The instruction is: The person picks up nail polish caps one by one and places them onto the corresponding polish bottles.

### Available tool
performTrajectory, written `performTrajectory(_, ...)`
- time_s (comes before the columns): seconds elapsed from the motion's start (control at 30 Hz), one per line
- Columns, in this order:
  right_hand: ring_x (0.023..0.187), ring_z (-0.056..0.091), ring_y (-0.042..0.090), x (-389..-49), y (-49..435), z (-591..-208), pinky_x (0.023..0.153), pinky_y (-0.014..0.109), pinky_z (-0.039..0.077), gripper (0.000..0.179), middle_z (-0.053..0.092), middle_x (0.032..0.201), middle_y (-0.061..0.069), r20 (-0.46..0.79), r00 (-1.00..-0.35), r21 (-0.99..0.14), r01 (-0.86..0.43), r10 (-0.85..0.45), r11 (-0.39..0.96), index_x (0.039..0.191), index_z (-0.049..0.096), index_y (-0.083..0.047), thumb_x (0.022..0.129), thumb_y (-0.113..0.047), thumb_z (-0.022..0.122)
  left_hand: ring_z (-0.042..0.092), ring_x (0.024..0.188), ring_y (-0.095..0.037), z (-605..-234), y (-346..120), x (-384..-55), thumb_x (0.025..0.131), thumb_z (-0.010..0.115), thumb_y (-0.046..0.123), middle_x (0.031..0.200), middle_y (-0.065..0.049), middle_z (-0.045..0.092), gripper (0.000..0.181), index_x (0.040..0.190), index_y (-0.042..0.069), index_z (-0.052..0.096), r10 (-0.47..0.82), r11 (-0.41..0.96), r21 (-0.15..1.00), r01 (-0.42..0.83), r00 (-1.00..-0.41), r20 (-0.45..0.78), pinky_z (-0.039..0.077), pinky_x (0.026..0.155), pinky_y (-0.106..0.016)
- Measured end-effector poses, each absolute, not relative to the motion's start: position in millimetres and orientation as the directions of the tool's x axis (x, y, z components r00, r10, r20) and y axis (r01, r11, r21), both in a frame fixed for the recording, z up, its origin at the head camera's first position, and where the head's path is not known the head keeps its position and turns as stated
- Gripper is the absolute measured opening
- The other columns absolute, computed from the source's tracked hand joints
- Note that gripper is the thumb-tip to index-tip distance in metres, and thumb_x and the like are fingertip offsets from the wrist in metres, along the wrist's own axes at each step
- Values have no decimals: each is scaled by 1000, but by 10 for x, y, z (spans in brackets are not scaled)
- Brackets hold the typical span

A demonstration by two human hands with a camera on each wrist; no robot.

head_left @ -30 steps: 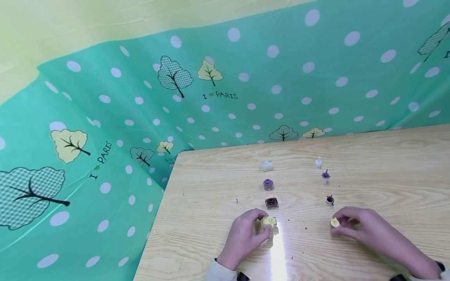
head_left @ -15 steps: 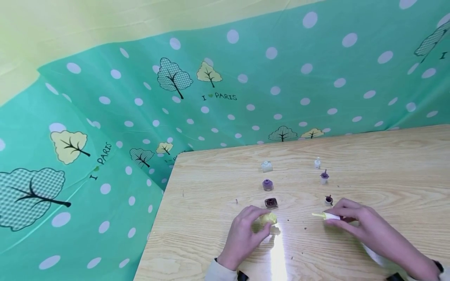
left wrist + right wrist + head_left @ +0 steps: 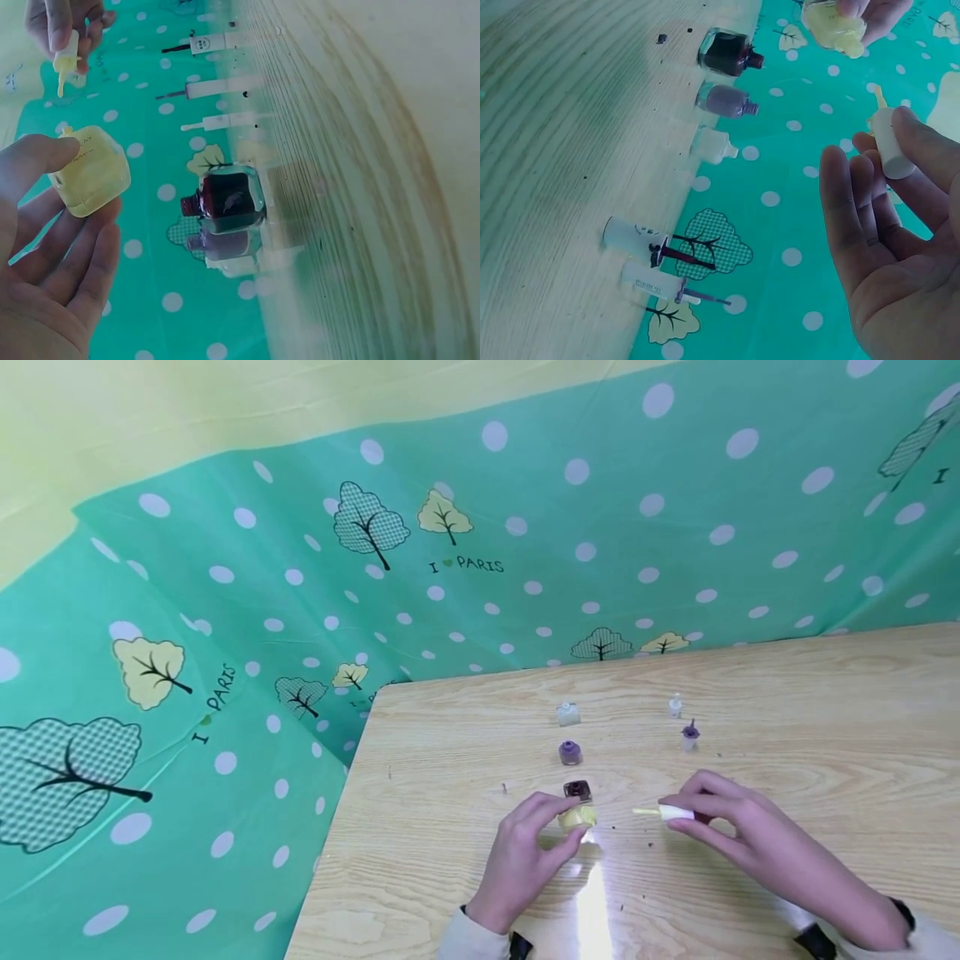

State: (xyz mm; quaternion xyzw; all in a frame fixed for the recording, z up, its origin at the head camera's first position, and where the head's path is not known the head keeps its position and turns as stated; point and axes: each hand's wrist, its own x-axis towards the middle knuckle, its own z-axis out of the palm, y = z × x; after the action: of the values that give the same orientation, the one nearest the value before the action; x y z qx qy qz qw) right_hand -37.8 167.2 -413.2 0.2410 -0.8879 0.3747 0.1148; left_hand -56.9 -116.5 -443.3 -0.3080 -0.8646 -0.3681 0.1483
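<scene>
My left hand (image 3: 517,864) pinches a bottle of yellow nail polish (image 3: 94,172) between thumb and fingers, close over the table and tilted with its uncapped neck toward the right hand. My right hand (image 3: 738,822) grips the white cap (image 3: 892,146) of a nail polish brush. Its yellow-coated brush (image 3: 646,811) points left at the bottle, with a gap between them. Just behind the left fingertips stands an uncapped dark red polish bottle (image 3: 577,790). Beyond it are a purple bottle (image 3: 570,753) and a white one (image 3: 567,715), both uncapped.
On the right, a white brush cap (image 3: 675,707) and a purple one (image 3: 690,737) stand brush up. The dark red brush cap (image 3: 634,236) is hidden behind the right hand in the head view. Small dark specks dot the wooden table (image 3: 435,777); a green dotted curtain (image 3: 420,635) hangs behind.
My right hand has moved left, turning the brush from facing upward to pointing left at the bottle. My left hand has lifted the yellow bottle slightly and tilted it to the right.
</scene>
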Motion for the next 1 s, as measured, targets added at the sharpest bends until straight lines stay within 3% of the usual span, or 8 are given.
performTrajectory(0.23, 72, 42, -7, -414, 1591, -4101, 57, 15, 41, 19, 48, 88, -23, 416, -835, -569, -548, -361, 613, 96, 74, -27, 83, -12, 78, 68, 97, -9, -4388, -1132, -578, 86, 77, 18, 105, 0, 71, 30, 114, 8, 71, 441, 531, 516, 672, -739, 509, 51, 91, -15)
performTrajectory(0.37, 72, 42, -8, -418, 1553, -4109, 57, 12, 40, 21, 48, 90, -22, 445, -811, -526, -580, -379, 622, 99, 76, -19, 81, -11, 80, 68, 95, -9, -4384, -1114, -575, 85, 78, 18, 104, -1, 72, 30, 113, 7, 72, 453, 539, 486, 688, -723, 521, 51, 89, -12)
performTrajectory(0.63, 73, 44, -8, -441, 1522, -4088, 62, 6, 38, 21, 47, 89, -24, 466, -786, -464, -608, -406, 644, 89, 72, -26, 78, -12, 82, 68, 94, -9, -4386, -1072, -559, 83, 80, 15, 102, -1, 72, 31, 112, 7, 73, 468, 544, 456, 705, -706, 532, 50, 87, -10)
performTrajectory(1.0, 75, 46, -10, -440, 1496, -4059, 64, 5, 39, 29, 49, 91, -24, 477, -760, -448, -642, -441, 622, 99, 77, -21, 74, -9, 84, 67, 95, -8, -4361, -1033, -534, 83, 80, 17, 103, 2, 71, 31, 112, 9, 73, 480, 555, 439, 707, -703, 524, 50, 87, -10)
